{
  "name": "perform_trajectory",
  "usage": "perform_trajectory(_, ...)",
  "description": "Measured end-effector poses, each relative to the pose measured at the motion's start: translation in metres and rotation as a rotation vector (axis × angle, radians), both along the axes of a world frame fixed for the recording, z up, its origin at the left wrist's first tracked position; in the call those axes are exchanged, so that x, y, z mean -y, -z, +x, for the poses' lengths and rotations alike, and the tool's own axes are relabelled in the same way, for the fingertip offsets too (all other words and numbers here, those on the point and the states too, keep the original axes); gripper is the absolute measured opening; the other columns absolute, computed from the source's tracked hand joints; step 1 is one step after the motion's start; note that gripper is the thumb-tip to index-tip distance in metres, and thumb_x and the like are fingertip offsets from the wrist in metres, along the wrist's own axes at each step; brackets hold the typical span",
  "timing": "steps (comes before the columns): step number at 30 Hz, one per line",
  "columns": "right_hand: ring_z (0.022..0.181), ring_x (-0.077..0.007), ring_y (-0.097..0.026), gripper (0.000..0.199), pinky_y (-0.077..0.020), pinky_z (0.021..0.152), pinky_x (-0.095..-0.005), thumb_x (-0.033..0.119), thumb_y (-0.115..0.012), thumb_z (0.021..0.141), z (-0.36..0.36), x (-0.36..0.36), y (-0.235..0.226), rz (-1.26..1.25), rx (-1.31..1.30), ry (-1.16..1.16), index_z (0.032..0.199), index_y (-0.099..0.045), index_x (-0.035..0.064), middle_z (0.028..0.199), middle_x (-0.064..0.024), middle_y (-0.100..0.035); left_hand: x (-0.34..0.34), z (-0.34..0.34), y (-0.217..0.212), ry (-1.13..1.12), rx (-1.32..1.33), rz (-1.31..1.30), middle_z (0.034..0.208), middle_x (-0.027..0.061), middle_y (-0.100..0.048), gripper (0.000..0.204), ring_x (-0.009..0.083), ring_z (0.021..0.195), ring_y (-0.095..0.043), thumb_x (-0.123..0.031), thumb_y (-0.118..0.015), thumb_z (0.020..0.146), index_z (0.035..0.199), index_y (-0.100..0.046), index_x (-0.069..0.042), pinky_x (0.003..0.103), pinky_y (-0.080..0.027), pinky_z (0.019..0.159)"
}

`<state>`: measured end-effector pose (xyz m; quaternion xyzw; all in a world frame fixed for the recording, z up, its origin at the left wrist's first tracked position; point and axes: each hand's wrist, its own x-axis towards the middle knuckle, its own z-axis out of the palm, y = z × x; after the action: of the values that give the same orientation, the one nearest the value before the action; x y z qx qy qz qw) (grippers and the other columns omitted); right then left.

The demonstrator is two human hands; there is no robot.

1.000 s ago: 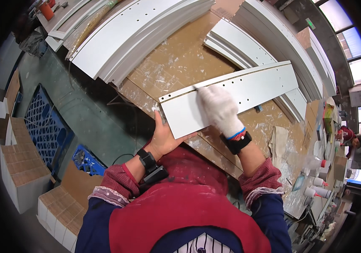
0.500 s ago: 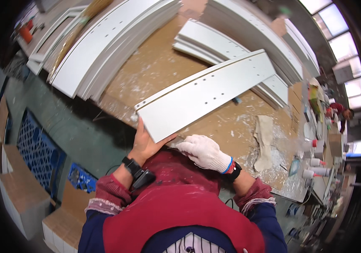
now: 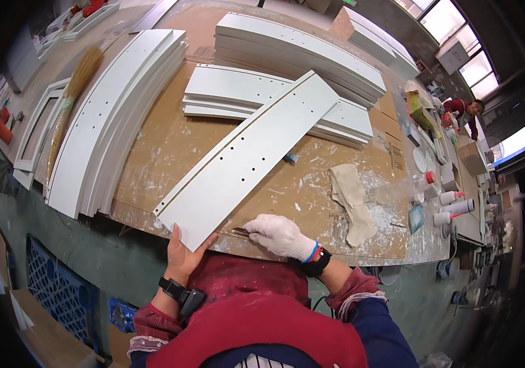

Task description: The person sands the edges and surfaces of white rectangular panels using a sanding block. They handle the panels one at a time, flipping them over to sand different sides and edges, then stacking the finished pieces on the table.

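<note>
Gripping the near end of the long white drilled board [image 3: 247,159], the bare left hand [image 3: 183,257] steadied it; the white-gloved right hand [image 3: 281,236] apparently pinched a small dark tool [image 3: 241,231] beside it.

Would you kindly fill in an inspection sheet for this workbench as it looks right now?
Surface: brown bench top, smeared with white filler.
Job's things: long white drilled board lying diagonally, near end over the bench edge.
Clutter: crumpled rag, stacks of white boards, curved white panels, a broom, bottles.
Grippers: bare left hand touches the board's near end; gloved right hand presses a small dark tool on the bench.
Cables: nothing seen.
Surroundings: blue crate on the floor, windows, another person at far right.
</note>
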<state>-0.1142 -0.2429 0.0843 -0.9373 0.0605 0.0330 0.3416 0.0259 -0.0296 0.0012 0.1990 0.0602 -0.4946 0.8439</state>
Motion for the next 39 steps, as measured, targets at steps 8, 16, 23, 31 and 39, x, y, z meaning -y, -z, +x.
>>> perform_trajectory(8,0.090,-0.0303,-0.058,0.022,-0.0475,0.077,-0.0393,0.018,-0.056,0.084,-0.005,0.001,0.007,0.017,-0.035,0.022,0.104,-0.061,0.0105,0.091,-0.0108,-0.060,-0.002,0.001,0.002,0.012,-0.017,-0.016,0.135,0.0123,-0.045,0.061,0.0324,0.125,-0.044,-0.044,-0.052,0.091,0.137,-0.033,-0.009,0.053,-0.038,0.101)
perform_trajectory(16,0.088,-0.0292,-0.059,0.021,-0.0481,0.076,-0.0376,0.018,-0.058,0.084,-0.009,0.003,0.010,0.049,0.008,0.063,0.103,-0.062,0.0102,0.090,-0.0107,-0.061,0.000,0.000,-0.002,-0.014,-0.069,-0.002,0.129,0.0125,-0.050,0.055,0.0323,0.118,-0.050,-0.038,-0.055,0.090,0.133,-0.038,-0.007,0.054,-0.044,0.095)
perform_trajectory(23,0.081,-0.0216,-0.063,0.020,-0.0501,0.073,-0.0313,0.015,-0.059,0.084,-0.005,0.020,-0.013,0.338,-0.020,0.366,0.101,-0.065,0.0059,0.088,-0.0120,-0.064,0.002,0.001,-0.012,-0.030,-0.035,0.100,0.118,0.0131,-0.058,0.045,0.0314,0.105,-0.060,-0.032,-0.055,0.091,0.126,-0.044,-0.006,0.052,-0.054,0.079)
perform_trajectory(31,0.078,-0.0215,-0.064,0.022,-0.0500,0.071,-0.0299,0.016,-0.062,0.083,0.015,0.062,-0.046,0.118,0.109,0.497,0.102,-0.064,0.0047,0.088,-0.0127,-0.065,-0.006,0.001,-0.010,-0.040,0.029,0.149,0.119,0.0145,-0.057,0.044,0.0322,0.106,-0.059,-0.029,-0.054,0.092,0.127,-0.043,-0.004,0.052,-0.056,0.077)
perform_trajectory(39,0.074,-0.0283,-0.063,0.018,-0.0512,0.062,-0.0375,0.016,-0.060,0.081,0.079,0.018,-0.020,-0.234,0.292,0.027,0.098,-0.062,0.0104,0.082,-0.0107,-0.062,-0.039,-0.002,0.004,-0.076,-0.010,0.205,0.124,0.0173,-0.053,0.048,0.0356,0.109,-0.057,-0.029,-0.051,0.093,0.131,-0.037,-0.002,0.053,-0.055,0.077)
